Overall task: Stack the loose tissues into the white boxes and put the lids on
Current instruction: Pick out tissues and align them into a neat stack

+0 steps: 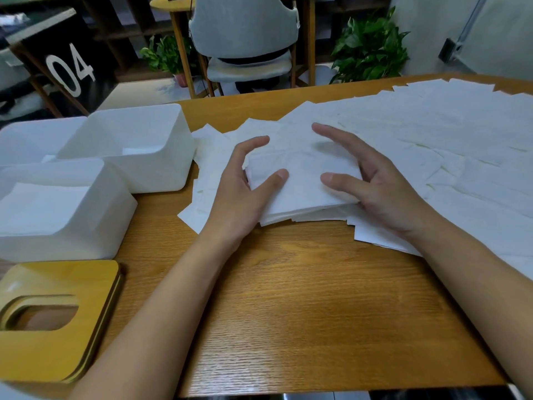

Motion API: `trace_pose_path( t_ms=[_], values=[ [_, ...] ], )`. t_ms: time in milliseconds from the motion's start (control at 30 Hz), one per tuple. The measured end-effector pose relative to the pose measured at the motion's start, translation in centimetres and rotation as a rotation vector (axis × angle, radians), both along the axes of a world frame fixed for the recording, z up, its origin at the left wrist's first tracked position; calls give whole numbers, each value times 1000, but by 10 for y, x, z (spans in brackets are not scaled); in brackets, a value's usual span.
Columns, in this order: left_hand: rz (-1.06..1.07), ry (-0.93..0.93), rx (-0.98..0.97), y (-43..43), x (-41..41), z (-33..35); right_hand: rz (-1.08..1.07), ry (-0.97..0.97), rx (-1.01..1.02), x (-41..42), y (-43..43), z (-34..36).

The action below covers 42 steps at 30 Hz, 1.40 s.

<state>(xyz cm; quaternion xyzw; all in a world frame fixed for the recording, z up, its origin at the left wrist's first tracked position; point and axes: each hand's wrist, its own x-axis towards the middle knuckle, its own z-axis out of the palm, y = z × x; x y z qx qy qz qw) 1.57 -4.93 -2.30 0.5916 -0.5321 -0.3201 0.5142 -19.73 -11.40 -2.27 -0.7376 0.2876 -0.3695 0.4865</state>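
Observation:
A small stack of white tissues [300, 180] lies on the wooden table [288, 298]. My left hand [245, 186] flanks its left side, thumb resting on top, fingers loosely spread. On the right side my right hand [372, 183] does the same, its thumb on the top sheet. Many loose tissues [438, 140] cover the table to the right. Two white boxes stand open at the left: the near box [95, 226] holds a pile of tissues, the far box [161, 168] shows a few sheets at its bottom. Yellow wooden lids [57, 278] with an oval slot lie stacked at the front left.
Another white box [28, 137] sits behind the near one at the far left. Beyond the table's far edge stand a grey chair [245, 33], potted plants [369, 44] and a dark panel marked 04 [69, 67].

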Motion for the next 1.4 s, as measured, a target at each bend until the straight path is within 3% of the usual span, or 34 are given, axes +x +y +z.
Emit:
trace_pose_path(
  t_ms=[333, 500, 633, 767, 1200, 1400],
  values=[
    [71, -35, 3, -5, 8, -8, 74, 14, 53, -2, 5, 7],
    [4, -47, -9, -4, 5, -5, -59, 72, 45, -2, 0, -2],
    [218, -295, -91, -10, 23, -13, -242, 73, 0, -5, -6, -4],
    [273, -569, 74, -18, 37, -26, -299, 60, 0, -7, -7, -3],
    [386, -592, 41, -29, 49, -31, -295, 99, 19, -5, -6, -4],
    [220, -727, 34, -23, 45, -28, -321, 88, 22, -6, -7, -3]
  ],
)
